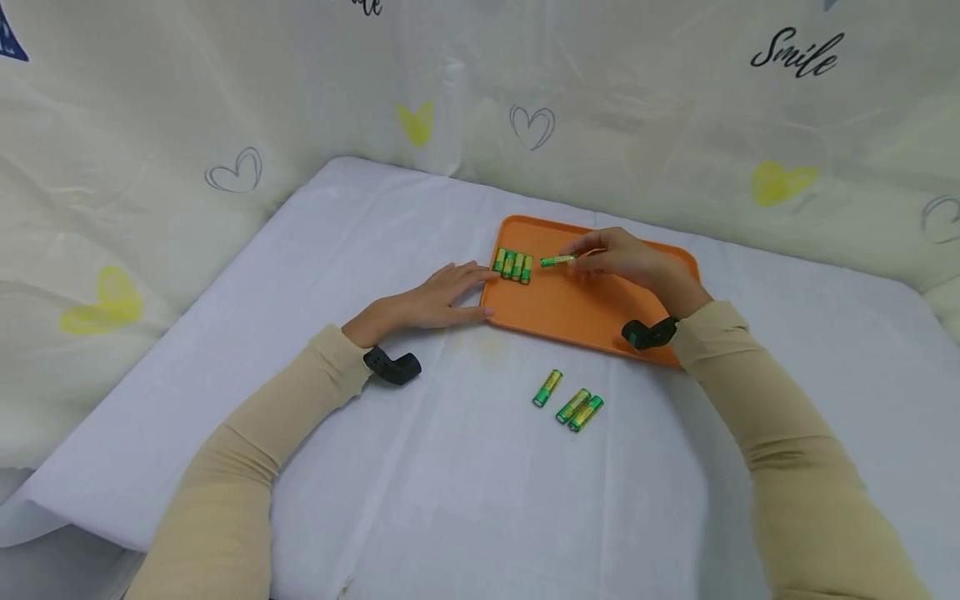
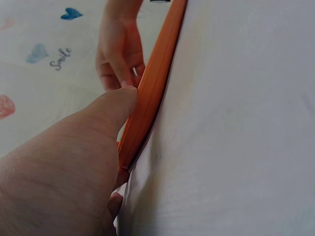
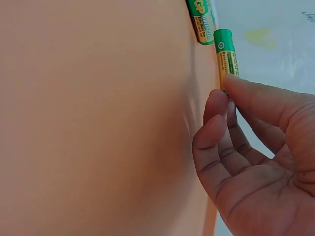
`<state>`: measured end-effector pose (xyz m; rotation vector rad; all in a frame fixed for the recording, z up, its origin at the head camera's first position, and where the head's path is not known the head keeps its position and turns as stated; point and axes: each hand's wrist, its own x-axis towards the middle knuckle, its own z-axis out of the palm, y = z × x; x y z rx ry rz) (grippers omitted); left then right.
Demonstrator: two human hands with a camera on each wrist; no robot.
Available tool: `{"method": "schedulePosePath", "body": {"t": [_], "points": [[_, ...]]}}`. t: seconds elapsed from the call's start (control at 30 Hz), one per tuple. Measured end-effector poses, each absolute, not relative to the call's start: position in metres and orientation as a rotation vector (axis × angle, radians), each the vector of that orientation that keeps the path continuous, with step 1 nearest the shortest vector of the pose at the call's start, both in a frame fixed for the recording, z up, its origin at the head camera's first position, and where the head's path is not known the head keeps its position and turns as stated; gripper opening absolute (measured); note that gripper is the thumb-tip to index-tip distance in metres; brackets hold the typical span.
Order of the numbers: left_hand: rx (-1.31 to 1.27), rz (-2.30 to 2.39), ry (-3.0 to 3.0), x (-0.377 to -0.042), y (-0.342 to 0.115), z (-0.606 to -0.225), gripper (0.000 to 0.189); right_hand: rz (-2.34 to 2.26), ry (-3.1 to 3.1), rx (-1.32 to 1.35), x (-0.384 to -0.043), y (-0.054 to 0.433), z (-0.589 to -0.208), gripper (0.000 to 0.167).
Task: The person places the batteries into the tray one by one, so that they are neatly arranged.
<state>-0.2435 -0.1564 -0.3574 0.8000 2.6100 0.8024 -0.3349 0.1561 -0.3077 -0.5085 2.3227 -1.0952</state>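
Observation:
My right hand pinches a green and gold battery by one end, between thumb and fingertips. It holds the battery nearly level over the orange tray. Left of it, several batteries lie side by side in a row at the tray's left end. My left hand reaches to the tray's left edge with fingers extended and spread, the fingertips at the rim. In the left wrist view, its thumb touches the tray's orange side wall, while the other fingers are mostly hidden.
Nearer to me, on the white tablecloth, lie a single battery and a pair of batteries close together. Behind the table hangs a pale curtain printed with hearts and lettering. Each wrist wears a black band.

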Motion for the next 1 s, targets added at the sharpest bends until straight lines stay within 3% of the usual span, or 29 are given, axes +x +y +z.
{"method": "schedulePosePath", "body": {"t": [0.53, 1.0], "points": [[0.811, 0.789, 2.629, -0.2441, -0.1559, -0.3598, 0.068, -1.088, 2.358, -0.527, -0.3331, 0.1510, -0.3118, 0.028], [0.809, 0.797, 2.620, -0.2444, -0.1570, -0.3602, 0.068, -0.988, 2.401, -0.512, -0.3306, 0.1474, -0.3140, 0.037]]}}
